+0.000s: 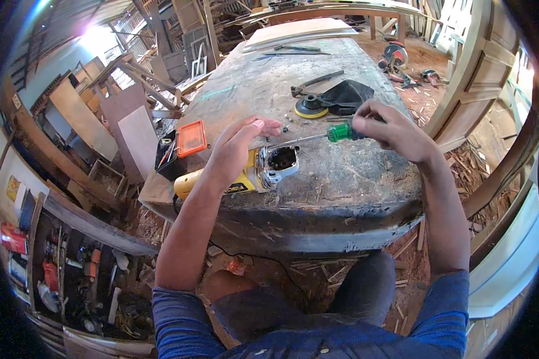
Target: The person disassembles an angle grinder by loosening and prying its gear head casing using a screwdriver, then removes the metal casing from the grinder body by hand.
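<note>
My right hand (389, 128) grips a screwdriver by its green handle (340, 132), and the metal shaft points left. The screwdriver's tip end lies near a yellow power tool (241, 183) resting on the workbench. At the tool's front, the grey metal gear housing (284, 164) is uncovered, showing a dark, greasy inside. Over the tool's body hovers or rests my left hand (241, 139); I cannot tell whether it touches. Its fingers stretch to the right, with nothing seen in them. Close to the fingertips sits a small dark part (285, 128).
A worn workbench (233, 84) carries an orange-rimmed box (191, 138), a black toolbox (169, 160), a yellow-edged backing pad (310, 107), a hammer (317, 82) and a black cloth (347, 97). Beyond lie boards (299, 30). A cut-off saw (394, 57) stands on the floor.
</note>
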Action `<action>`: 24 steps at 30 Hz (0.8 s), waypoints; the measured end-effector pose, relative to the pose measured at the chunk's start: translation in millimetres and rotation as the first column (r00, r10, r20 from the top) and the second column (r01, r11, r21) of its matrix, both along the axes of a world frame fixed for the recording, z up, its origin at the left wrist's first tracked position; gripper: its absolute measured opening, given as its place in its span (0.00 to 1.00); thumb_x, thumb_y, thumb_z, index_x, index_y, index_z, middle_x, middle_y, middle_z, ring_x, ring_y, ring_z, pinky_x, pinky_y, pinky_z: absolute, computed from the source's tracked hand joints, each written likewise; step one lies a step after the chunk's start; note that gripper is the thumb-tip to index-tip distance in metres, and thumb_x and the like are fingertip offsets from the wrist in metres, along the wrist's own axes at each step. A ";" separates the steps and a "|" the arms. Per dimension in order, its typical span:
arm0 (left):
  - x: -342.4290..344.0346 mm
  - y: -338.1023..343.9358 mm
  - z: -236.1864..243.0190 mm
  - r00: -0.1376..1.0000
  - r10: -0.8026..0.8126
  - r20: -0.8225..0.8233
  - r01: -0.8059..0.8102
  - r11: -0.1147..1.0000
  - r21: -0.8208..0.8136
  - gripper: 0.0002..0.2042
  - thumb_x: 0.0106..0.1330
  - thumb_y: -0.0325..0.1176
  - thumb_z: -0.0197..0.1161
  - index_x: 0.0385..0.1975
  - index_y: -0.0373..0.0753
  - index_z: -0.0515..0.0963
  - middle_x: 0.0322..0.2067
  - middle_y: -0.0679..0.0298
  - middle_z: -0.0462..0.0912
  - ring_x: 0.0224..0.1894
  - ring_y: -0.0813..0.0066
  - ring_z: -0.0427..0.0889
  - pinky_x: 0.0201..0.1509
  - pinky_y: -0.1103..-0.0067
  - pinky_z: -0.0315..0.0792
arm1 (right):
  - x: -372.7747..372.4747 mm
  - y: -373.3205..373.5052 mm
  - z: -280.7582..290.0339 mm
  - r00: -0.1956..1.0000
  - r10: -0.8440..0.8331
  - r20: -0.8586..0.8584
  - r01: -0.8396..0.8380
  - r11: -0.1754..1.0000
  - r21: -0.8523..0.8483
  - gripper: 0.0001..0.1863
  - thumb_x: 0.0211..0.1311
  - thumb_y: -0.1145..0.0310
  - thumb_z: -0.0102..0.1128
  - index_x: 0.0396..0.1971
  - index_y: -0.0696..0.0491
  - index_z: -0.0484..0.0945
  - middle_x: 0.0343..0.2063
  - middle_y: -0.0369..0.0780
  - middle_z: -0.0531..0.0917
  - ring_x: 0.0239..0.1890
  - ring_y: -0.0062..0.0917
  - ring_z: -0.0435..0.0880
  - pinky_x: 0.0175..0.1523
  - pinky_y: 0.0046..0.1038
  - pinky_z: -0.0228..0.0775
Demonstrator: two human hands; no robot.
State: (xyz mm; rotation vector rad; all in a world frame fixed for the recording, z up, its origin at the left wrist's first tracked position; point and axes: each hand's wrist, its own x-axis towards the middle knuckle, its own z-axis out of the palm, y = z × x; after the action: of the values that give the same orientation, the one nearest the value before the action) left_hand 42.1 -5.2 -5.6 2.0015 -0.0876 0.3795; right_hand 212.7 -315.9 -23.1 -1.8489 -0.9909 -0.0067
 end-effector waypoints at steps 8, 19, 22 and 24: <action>3.3 2.9 -2.2 0.999 -0.039 0.015 0.040 0.995 -0.086 0.23 0.86 0.37 0.48 0.62 0.23 0.83 0.57 0.48 0.91 0.63 0.61 0.87 0.76 0.67 0.72 | 22.5 -11.1 21.7 0.948 0.094 -0.304 -0.188 0.936 -0.298 0.35 0.75 0.34 0.66 0.45 0.58 0.86 0.31 0.37 0.81 0.35 0.21 0.80 0.41 0.35 0.72; 2.3 -1.6 -0.5 1.000 -0.022 0.003 0.022 0.996 -0.089 0.23 0.84 0.35 0.49 0.62 0.22 0.83 0.57 0.48 0.90 0.63 0.60 0.87 0.76 0.67 0.73 | 3.8 -10.0 28.1 0.981 0.113 -0.157 -0.131 0.985 -0.112 0.30 0.82 0.41 0.61 0.43 0.59 0.87 0.31 0.36 0.87 0.33 0.19 0.82 0.37 0.31 0.74; 2.1 -2.5 0.3 0.999 -0.035 0.005 0.036 0.995 -0.096 0.23 0.82 0.34 0.49 0.62 0.22 0.83 0.57 0.48 0.90 0.63 0.60 0.87 0.77 0.67 0.72 | 2.4 -0.9 25.2 0.979 0.007 -0.203 -0.056 0.969 -0.239 0.34 0.86 0.42 0.56 0.34 0.61 0.88 0.25 0.40 0.87 0.30 0.21 0.83 0.39 0.31 0.75; -2.1 -7.5 4.4 1.000 0.011 -0.015 -0.012 0.996 -0.088 0.23 0.81 0.34 0.49 0.62 0.23 0.83 0.57 0.48 0.90 0.63 0.61 0.87 0.77 0.67 0.71 | -2.9 1.5 26.7 0.995 0.025 -0.100 -0.040 0.988 -0.149 0.33 0.85 0.43 0.57 0.35 0.62 0.87 0.25 0.39 0.86 0.30 0.22 0.83 0.43 0.29 0.76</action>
State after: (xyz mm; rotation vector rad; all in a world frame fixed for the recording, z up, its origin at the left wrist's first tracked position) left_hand 40.0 -12.7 -1.2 1.9181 -0.0494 0.3706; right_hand 209.8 -314.4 3.6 -1.9510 -0.9752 0.1814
